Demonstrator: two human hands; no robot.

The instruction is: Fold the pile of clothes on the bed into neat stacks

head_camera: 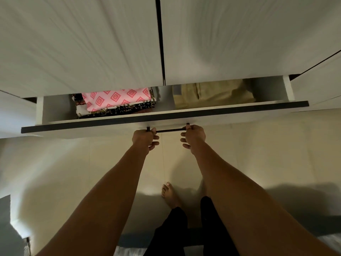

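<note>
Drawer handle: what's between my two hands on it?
Nothing. In the head view, the left hand and right hand grip the ends of the black handle, and the stretch of bar between them is bare.

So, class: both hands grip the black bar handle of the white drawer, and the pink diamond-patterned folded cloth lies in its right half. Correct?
No: the head view shows the pink diamond-patterned folded cloth in the left half of the white drawer. Left hand and right hand grip the black bar handle.

The person wears black trousers (171,228), while left hand (145,138), right hand (194,137), arms (103,200) and one foot (168,193) are bare.
</note>
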